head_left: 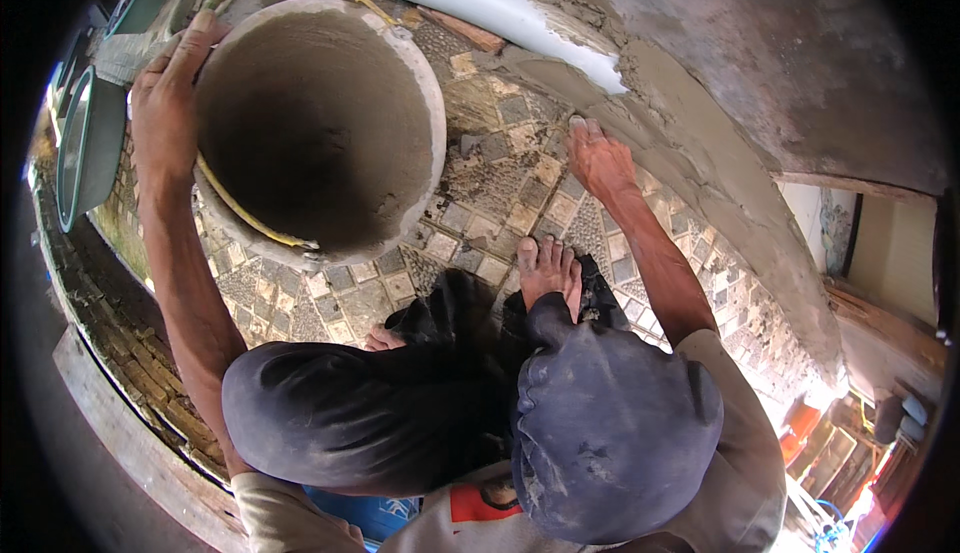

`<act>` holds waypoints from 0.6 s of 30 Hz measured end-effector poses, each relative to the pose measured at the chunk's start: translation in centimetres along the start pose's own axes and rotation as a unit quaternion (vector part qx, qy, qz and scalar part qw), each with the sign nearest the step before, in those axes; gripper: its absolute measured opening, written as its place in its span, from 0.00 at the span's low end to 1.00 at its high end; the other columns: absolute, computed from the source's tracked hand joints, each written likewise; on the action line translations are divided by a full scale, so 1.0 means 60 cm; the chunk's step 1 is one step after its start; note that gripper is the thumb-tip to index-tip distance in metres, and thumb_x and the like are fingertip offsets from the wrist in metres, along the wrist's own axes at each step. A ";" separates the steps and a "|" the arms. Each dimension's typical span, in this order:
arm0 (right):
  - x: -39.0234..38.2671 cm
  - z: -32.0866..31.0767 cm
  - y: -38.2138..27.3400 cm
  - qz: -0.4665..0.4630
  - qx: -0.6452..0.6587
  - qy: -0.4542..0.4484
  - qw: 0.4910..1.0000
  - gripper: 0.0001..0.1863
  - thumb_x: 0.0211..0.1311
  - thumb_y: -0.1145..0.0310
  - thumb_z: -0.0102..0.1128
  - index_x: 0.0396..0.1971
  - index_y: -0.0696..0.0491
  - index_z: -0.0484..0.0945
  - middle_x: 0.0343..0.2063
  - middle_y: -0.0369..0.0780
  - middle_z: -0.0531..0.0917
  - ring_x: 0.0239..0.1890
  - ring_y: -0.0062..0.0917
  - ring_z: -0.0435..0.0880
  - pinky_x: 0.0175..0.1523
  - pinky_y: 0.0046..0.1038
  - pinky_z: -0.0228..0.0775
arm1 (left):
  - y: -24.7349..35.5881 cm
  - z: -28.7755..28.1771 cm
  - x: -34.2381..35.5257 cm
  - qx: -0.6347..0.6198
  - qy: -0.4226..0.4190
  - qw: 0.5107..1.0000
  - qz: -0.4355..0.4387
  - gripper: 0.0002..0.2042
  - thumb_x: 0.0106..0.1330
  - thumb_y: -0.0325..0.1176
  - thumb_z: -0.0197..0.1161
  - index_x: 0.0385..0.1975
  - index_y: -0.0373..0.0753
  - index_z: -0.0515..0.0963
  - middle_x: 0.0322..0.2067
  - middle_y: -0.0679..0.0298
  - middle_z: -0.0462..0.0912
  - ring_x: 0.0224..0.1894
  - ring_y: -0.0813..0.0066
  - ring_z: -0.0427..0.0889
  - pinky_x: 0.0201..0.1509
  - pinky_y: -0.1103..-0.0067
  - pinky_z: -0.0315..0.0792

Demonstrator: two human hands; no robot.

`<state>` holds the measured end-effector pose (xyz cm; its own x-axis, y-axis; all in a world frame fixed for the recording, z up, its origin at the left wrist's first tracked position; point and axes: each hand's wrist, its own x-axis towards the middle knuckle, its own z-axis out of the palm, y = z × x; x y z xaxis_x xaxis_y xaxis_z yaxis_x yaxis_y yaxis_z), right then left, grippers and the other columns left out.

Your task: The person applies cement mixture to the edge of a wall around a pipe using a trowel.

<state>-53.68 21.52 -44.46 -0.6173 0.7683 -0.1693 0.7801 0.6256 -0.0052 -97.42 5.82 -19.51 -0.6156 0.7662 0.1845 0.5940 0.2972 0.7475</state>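
Observation:
A large round bucket, its inside coated with grey mortar, stands at the left on the patterned floor. My left hand grips its left rim near the yellow handle. Farther right, my right hand reaches down to the floor beside the wet grey mortar along the wall's foot. Its fingers are bent close together, and whatever lies under them is hidden. A pale plastic pipe with a grey end cap lies partly bedded in the mortar.
My bare foot and bent knees in dark trousers are close below the bucket. A mosaic-like tiled floor spreads around them. Green-grey tubs stand at the far left, near a brick edge. The wall rises at the right.

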 end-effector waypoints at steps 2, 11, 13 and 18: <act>0.006 -0.009 -0.002 0.019 -0.004 0.016 1.000 0.17 0.72 0.61 0.51 0.53 0.53 0.75 0.50 0.53 0.83 0.48 0.48 0.86 0.52 0.46 0.79 | 0.008 0.009 -0.008 -0.023 -0.005 1.000 -0.018 0.22 0.76 0.49 0.55 0.49 0.34 0.86 0.44 0.58 0.89 0.48 0.71 0.85 0.57 0.76 0.73; -0.043 -0.070 0.011 0.108 0.074 0.043 0.990 0.23 0.73 0.53 0.54 0.57 0.56 0.76 0.48 0.57 0.85 0.48 0.54 0.85 0.53 0.49 0.77 | -0.004 -0.013 -0.021 -0.042 0.022 0.999 0.012 0.20 0.74 0.49 0.58 0.45 0.38 0.88 0.38 0.63 0.89 0.41 0.76 0.85 0.51 0.79 0.75; -0.074 -0.068 0.008 0.104 0.108 0.070 0.986 0.22 0.72 0.55 0.57 0.55 0.57 0.77 0.46 0.58 0.85 0.48 0.56 0.84 0.53 0.49 0.76 | -0.022 -0.017 -0.024 -0.077 0.021 0.997 -0.006 0.19 0.75 0.49 0.57 0.44 0.40 0.88 0.38 0.63 0.89 0.41 0.76 0.86 0.51 0.79 0.75; -0.155 -0.022 0.001 0.143 0.337 -0.012 0.930 0.18 0.71 0.60 0.59 0.50 0.60 0.76 0.31 0.51 0.85 0.33 0.44 0.84 0.41 0.42 0.76 | -0.016 -0.035 -0.028 -0.018 0.040 0.998 0.036 0.19 0.76 0.48 0.56 0.40 0.40 0.88 0.35 0.65 0.89 0.39 0.78 0.85 0.49 0.79 0.75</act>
<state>-48.06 14.58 -41.57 -0.3786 0.8818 -0.2814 0.8037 0.1625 -0.5724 -98.05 3.06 -19.19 -0.6117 0.7370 0.2876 0.6206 0.2216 0.7522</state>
